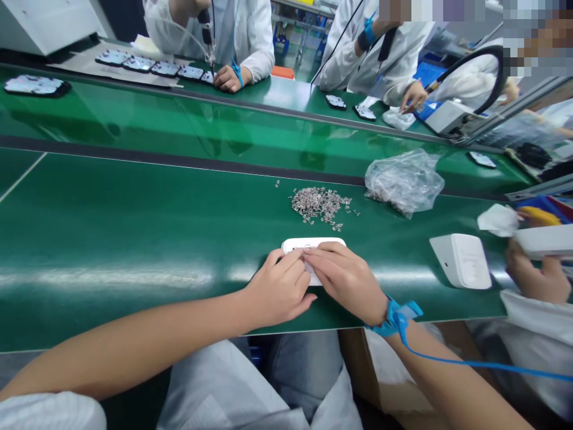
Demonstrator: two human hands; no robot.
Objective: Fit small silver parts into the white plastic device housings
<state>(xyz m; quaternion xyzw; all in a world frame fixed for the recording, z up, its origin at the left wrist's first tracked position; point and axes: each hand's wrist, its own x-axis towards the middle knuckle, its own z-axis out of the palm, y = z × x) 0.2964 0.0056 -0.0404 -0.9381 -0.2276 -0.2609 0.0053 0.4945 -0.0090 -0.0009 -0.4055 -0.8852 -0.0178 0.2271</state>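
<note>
We have the flat white plastic casing with rounded corners (313, 245) lying on the glossy green conveyor belt (134, 239), right at the near edge in front of us, and both of our hands are on it. Our left hand (280, 286) curls over the near left part of the casing, fingers bent and pressed down on it, while our right hand (347, 276) covers the near right part, its fingertips (308, 253) meeting those of the left at the middle of the piece; whether a small part is pinched between them we cannot tell, since the fingers hide that spot. Only the far rim of the casing shows beyond our knuckles. Just beyond it lies a loose heap of small silvery metal parts (320, 204), apart from the casing and untouched at this moment, and to its right a crumpled clear plastic bag (405, 179) with more of them inside. We judge the work on this casing to be in its middle: the piece is held and being fitted, and the large heap suggests much remains. A second white rounded casing (461, 260) rests well to the right, near a co-worker's hand (535, 276). A blue wrist strap (394, 316) with its cord sits on our right wrist.
</note>
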